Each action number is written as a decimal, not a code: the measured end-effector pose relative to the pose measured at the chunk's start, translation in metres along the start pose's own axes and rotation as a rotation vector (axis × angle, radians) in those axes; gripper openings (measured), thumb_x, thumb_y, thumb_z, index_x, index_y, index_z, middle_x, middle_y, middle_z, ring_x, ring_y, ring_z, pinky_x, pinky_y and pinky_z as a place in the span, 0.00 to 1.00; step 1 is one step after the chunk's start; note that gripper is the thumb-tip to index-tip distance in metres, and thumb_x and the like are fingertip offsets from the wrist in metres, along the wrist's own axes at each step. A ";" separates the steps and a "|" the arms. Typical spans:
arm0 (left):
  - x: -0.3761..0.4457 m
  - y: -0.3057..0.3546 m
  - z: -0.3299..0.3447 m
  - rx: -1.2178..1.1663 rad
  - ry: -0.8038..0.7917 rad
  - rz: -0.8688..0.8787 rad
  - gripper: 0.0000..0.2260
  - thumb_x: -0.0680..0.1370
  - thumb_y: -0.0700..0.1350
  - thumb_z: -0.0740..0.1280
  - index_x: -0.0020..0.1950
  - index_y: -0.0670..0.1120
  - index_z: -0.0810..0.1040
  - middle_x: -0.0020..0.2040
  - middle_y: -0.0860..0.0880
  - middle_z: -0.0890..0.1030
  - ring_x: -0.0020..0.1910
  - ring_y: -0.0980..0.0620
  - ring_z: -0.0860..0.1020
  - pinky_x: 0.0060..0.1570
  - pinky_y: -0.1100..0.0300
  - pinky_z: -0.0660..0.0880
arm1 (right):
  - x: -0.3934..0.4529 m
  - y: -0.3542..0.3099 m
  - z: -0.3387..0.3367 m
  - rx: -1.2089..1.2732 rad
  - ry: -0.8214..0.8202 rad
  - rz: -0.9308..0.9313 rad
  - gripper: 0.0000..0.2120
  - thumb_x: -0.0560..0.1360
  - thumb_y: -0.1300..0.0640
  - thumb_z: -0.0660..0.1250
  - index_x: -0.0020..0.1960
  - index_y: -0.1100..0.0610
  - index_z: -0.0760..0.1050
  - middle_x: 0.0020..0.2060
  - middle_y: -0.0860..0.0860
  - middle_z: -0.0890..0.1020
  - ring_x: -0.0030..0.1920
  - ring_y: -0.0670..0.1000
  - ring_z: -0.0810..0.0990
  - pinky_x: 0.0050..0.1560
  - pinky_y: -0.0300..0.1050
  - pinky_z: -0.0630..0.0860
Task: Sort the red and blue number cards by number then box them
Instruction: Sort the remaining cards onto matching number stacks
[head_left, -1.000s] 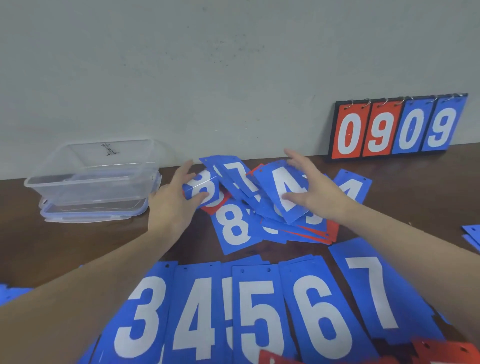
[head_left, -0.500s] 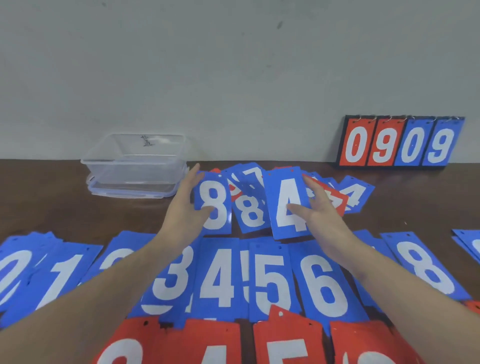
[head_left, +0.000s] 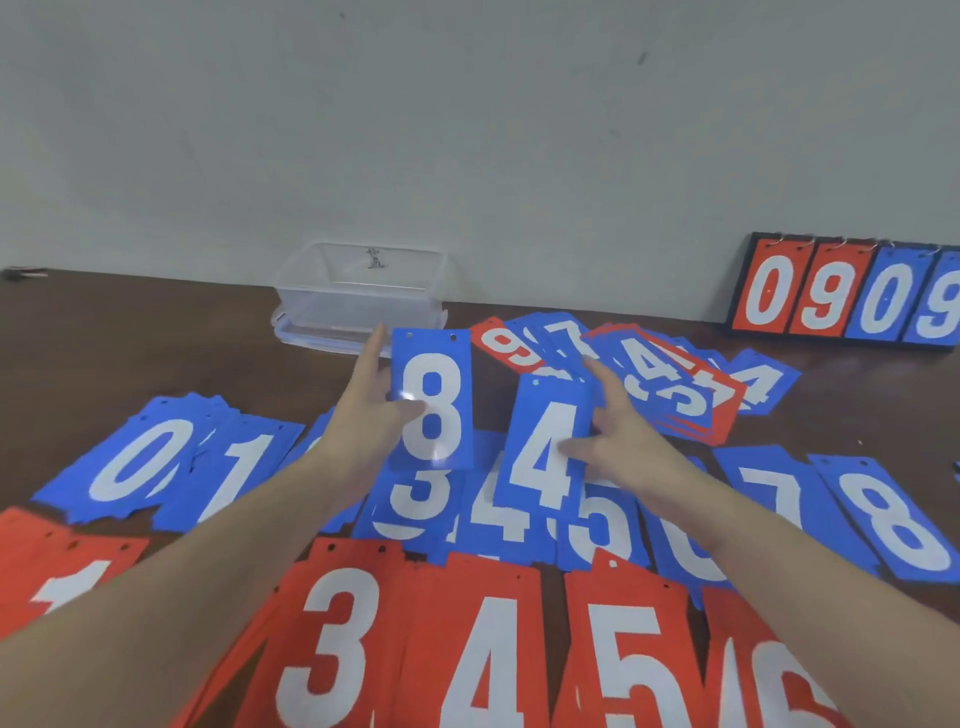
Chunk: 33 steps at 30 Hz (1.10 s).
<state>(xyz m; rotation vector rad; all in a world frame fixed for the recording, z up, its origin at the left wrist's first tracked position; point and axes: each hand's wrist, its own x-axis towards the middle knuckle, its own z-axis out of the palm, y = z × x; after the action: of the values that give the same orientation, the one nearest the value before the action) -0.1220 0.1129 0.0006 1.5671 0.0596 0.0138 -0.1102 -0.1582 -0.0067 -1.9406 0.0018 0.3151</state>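
i've got a card in each hand, lifted off the counter (head_left: 156, 332) so i can read them against the rows below. my left hand (head_left: 363, 415) pinches a blue 8 (head_left: 432, 402), thumb on its face and fingers behind, held upright just in front of the box (head_left: 358, 296) at 12 o'clock. my right hand (head_left: 618, 441) pinches a blue 4 (head_left: 550, 447) by its right edge, thumb across the front, the other fingers stretched up along the side. i hold them facing me because the number decides where each goes.

the blue row (head_left: 140, 457) runs from 9 o'clock to 3 o'clock, 0 up to 8, with the red row (head_left: 493, 654) nearer me at 6 o'clock. the 4 hangs right above the blue 4 pile, so that drop looks short. the 8 is far from its pile (head_left: 893, 519) at 3 o'clock; that one likely needs a reach across or a hand swap.

the unsorted heap (head_left: 639, 374) lies at 1 o'clock, mixed red and blue, so sorting isn't finished and boxing comes later. the scoreboard (head_left: 841, 291) leans on the wall at 2 o'clock.
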 end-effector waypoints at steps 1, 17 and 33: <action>-0.003 -0.001 -0.002 -0.002 -0.007 0.002 0.42 0.76 0.31 0.66 0.79 0.66 0.55 0.67 0.53 0.79 0.65 0.47 0.78 0.67 0.39 0.71 | -0.002 -0.002 0.005 -0.049 -0.013 -0.028 0.40 0.78 0.66 0.69 0.73 0.32 0.54 0.49 0.48 0.86 0.47 0.50 0.87 0.45 0.51 0.84; -0.015 0.004 0.023 -0.109 0.112 -0.010 0.16 0.81 0.38 0.66 0.64 0.54 0.69 0.54 0.51 0.85 0.53 0.45 0.84 0.55 0.39 0.78 | -0.008 0.005 0.017 -0.758 0.204 -0.250 0.24 0.78 0.46 0.70 0.72 0.43 0.69 0.71 0.44 0.69 0.73 0.50 0.63 0.72 0.51 0.60; 0.007 0.014 0.255 0.021 -0.326 -0.164 0.15 0.81 0.40 0.68 0.65 0.53 0.74 0.53 0.48 0.83 0.48 0.52 0.85 0.45 0.56 0.84 | -0.084 0.085 -0.196 -0.627 0.582 -0.086 0.16 0.78 0.53 0.68 0.66 0.46 0.75 0.62 0.46 0.78 0.65 0.54 0.74 0.66 0.58 0.71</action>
<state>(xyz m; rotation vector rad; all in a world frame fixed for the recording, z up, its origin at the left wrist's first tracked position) -0.1029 -0.1410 0.0152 1.5634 -0.0687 -0.3709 -0.1608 -0.3819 0.0033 -2.5812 0.2227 -0.3617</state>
